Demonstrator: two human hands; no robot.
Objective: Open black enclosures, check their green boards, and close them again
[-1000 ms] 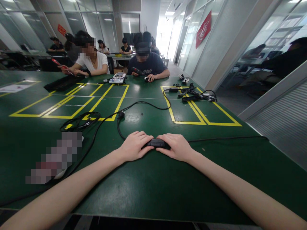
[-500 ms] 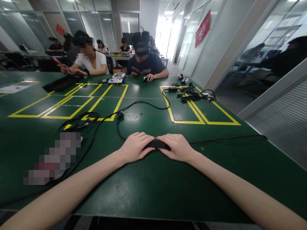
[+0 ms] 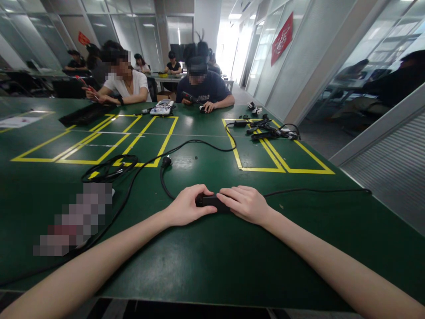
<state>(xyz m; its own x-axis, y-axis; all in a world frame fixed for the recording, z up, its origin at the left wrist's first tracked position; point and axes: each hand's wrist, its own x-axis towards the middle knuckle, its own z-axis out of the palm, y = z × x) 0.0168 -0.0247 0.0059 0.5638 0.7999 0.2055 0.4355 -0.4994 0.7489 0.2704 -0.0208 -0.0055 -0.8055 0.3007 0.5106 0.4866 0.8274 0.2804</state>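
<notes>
Left hand [image 3: 186, 205] now wider around black adapter [image 3: 218, 204]

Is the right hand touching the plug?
No, the right hand is on the black block, while the plug lies apart on the table.

On a green table [image 3: 199, 266], the left hand [image 3: 186, 206] grips one end of a black brick [image 3: 218, 204] between thumb and fingers, and the right hand [image 3: 247, 204] lays its fingers over the other end. A plug [image 3: 167, 161] lies beyond the left hand, its cord [image 3: 162, 180] curving back toward it, while a coiled cable [image 3: 111, 176] and a pixelated object [image 3: 81, 215] lie to the left. Yellow tape [image 3: 262, 169] marks the far part, a heap of cables [image 3: 262, 136] lies at right, and two people [image 3: 209, 91] sit across the table.
</notes>
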